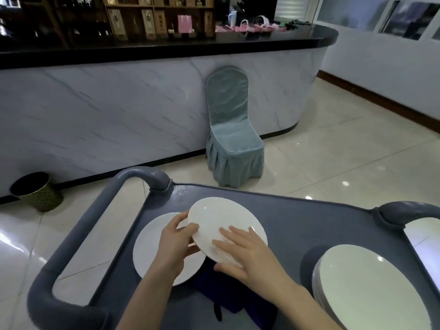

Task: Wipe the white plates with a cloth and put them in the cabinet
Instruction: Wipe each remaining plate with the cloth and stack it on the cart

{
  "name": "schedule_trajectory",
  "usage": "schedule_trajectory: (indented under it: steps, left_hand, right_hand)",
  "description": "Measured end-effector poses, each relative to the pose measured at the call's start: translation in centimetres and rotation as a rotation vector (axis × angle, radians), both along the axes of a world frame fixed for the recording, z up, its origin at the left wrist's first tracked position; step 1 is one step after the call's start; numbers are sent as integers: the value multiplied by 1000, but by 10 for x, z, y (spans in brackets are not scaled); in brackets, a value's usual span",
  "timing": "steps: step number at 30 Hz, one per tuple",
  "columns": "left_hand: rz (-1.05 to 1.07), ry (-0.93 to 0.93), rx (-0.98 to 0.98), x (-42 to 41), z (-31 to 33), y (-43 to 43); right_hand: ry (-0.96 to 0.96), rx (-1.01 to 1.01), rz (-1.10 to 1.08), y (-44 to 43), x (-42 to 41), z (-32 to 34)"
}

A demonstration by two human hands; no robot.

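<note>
I hold one white plate tilted above the grey cart top. My left hand grips its left rim. My right hand lies across its near face with fingers spread and the thumb under the rim. Another white plate lies flat on the cart's left side, partly under my left hand. A stack of white plates sits at the cart's right. A dark blue cloth lies on the cart below the held plate, mostly hidden by my arms.
The cart has thick grey handles at left and right. Beyond stand a chair with a blue cover, a marble-fronted counter with a black top, and a dark bin on the tiled floor.
</note>
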State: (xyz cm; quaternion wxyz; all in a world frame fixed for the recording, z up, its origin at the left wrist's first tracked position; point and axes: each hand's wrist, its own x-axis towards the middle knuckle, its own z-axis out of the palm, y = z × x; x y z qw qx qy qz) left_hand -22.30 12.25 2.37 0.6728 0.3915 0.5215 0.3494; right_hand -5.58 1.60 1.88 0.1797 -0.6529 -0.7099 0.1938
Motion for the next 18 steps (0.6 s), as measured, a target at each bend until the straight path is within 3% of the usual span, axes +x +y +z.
schedule_trajectory:
  steps: [5,7,12,18]
  left_hand:
    - [76,21,-84,-42,-34,23]
    - [99,-5,-114,-57,-44,30]
    - [99,153,-25,-84,-65,38]
    - [116,425,164,-115,-85,44]
  right_hand:
    - [226,-2,-539,27,1,-15]
    - [389,-86,-653,39,-3,-25]
    - [685,-198,-762,69,-27,-47]
    - [715,-200,-756,88,-59,-71]
